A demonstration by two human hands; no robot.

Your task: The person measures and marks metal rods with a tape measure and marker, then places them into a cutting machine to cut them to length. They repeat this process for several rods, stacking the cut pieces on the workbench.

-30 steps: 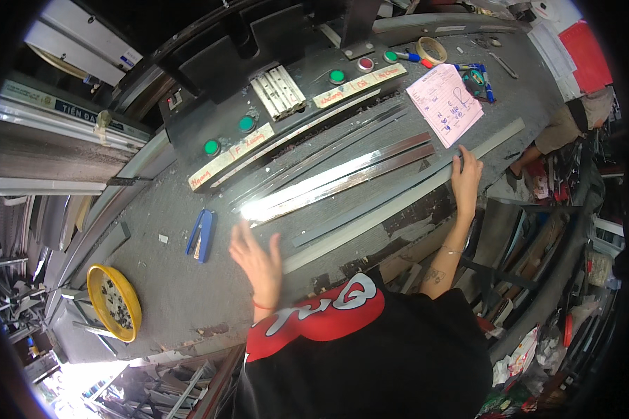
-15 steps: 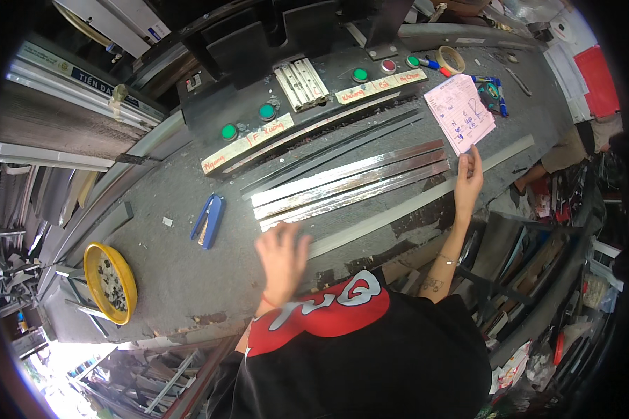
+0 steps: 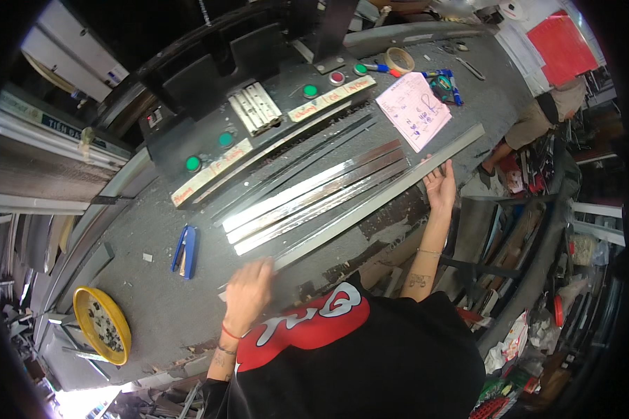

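A long pale grey metal strip (image 3: 370,206) runs diagonally along the near side of the workbench. My left hand (image 3: 250,290), slightly blurred, is closed over its lower left part; a short end sticks out past the hand. At the strip's right part, my right hand (image 3: 440,187) has its palm turned up and its curled fingers at the near edge, gripping it. Beyond the strip lie several shiny silver strips (image 3: 314,192) side by side, with thin dark strips (image 3: 300,164) behind them. A pink handwritten sheet (image 3: 414,112) rests past my right hand.
A blue stapler (image 3: 184,251) and a yellow bowl of small scraps (image 3: 122,349) are at left. Along the back stands a machine with green buttons (image 3: 193,164) and a grooved metal block (image 3: 255,109). Tape roll (image 3: 400,61), tape measure (image 3: 441,89) and markers lie at far right. Another person's leg (image 3: 531,126) shows beyond.
My right hand has left the pink sheet and come to the pale strip. My left hand has moved from near the silver strips onto the pale strip's left part. The view has shifted.
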